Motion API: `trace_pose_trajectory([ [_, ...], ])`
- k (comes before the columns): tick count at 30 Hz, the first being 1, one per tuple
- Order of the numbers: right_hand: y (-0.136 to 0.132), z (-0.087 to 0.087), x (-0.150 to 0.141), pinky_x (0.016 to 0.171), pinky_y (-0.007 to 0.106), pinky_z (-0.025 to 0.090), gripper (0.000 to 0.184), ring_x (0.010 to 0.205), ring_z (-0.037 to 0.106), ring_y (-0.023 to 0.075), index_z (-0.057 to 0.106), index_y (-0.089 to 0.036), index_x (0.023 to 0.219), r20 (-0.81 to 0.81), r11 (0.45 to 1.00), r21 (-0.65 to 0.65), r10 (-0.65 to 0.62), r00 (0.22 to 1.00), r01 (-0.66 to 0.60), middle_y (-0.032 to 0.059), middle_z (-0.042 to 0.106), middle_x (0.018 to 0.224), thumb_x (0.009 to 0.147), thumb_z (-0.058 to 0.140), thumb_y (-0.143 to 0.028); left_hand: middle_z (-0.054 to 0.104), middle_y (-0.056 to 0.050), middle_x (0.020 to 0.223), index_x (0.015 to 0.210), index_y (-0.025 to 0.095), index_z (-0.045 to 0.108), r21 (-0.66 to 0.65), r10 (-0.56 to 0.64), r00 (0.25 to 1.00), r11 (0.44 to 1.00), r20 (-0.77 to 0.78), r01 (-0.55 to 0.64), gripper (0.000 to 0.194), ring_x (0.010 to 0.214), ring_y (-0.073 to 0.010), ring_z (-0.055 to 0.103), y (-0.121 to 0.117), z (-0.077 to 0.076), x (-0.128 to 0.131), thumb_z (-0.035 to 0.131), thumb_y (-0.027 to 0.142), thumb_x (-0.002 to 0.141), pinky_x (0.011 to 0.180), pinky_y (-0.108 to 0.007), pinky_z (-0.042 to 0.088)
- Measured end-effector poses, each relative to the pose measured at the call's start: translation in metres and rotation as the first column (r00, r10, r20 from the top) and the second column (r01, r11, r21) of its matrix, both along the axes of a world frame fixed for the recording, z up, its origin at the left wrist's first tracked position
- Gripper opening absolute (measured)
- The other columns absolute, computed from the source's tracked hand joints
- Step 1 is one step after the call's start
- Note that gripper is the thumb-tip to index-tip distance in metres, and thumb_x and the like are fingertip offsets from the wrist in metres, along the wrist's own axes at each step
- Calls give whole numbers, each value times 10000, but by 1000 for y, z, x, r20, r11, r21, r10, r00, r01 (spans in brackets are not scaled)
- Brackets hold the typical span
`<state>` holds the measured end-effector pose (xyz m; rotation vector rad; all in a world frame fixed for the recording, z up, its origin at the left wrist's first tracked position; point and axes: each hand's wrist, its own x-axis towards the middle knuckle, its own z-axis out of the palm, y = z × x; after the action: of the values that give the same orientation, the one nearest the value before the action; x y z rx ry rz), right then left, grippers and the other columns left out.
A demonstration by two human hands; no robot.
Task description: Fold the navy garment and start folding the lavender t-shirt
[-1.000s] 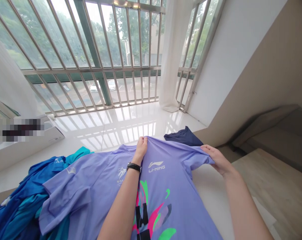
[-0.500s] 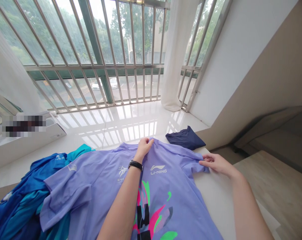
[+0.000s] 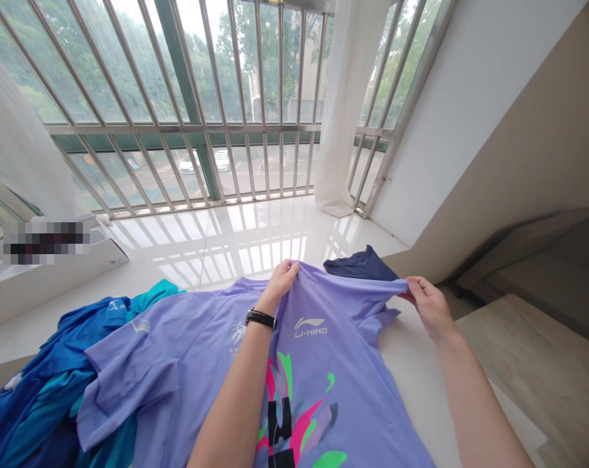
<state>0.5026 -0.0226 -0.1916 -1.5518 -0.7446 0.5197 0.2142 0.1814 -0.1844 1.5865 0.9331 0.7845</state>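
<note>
- Lavender T-shirt (image 3: 192,351) lies spread on the white bench (image 3: 411,390), between a heap of clothes and a pale wooden board (image 3: 533,377); its printed Li-Ning logo faces up.
- Just changed: the right hand (image 3: 430,309) has raised the far shoulder edge off the bench, so the fabric now stretches taut and covers more of the navy garment (image 3: 360,266).
- That right hand pinches the edge narrowly between thumb and fingers.
- The left hand (image 3: 281,284) grips the gathered fabric at the neckline, with a black wristband (image 3: 261,319) on that wrist.
- Counted: two hands, one lavender T-shirt, one navy garment, one wristband.
- The blue and teal clothes heap (image 3: 36,396) holds at least two garments; the exact number cannot be told.
- Beyond the bench stand one barred window (image 3: 177,78) and one white curtain (image 3: 346,110) beside it, with two parked cars (image 3: 201,161) outside.
</note>
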Motion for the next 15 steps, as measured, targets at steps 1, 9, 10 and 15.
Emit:
trace_pose_trajectory([
  [1, 1, -1, 0, 831, 399, 576, 466, 834, 672, 234, 570, -250, 834, -35, 1000, 24, -9, 999, 10, 34, 697, 812, 747, 648, -701, 500, 32, 676, 749, 196, 504, -10, -4, 1000, 1000, 11, 5, 252, 645, -128, 485, 0, 1, 0, 509, 408, 885, 575, -232, 363],
  [9, 1, -3, -6, 892, 468, 563, 584, 972, 698, 325, 661, -239, 946, -106, 948, -230, 202, 974, -222, 113, 750, 967, 772, 538, -782, 447, 52, 641, 726, 200, 471, -63, 7, 998, 998, 61, -3, 271, 604, -114, 427, 0, -1, 0, 570, 425, 838, 566, -228, 327],
  [10, -1, -1, -7, 924, 469, 547, 593, 1027, 681, 337, 685, -223, 974, -97, 921, -255, 278, 956, -294, 121, 749, 1018, 764, 571, -766, 433, 57, 638, 716, 201, 462, -65, 13, 998, 998, 63, -9, 280, 600, -111, 413, -1, -1, 0, 586, 426, 828, 566, -228, 319],
  [15, -9, 10, -14, 951, 457, 515, 517, 1044, 660, 355, 755, -184, 977, -18, 801, -360, 506, 862, -478, 103, 760, 1014, 633, 832, -562, 341, 79, 599, 655, 207, 408, -87, 27, 997, 996, 75, -20, 363, 560, -94, 324, -4, 0, 0, 652, 442, 785, 532, -229, 258],
])
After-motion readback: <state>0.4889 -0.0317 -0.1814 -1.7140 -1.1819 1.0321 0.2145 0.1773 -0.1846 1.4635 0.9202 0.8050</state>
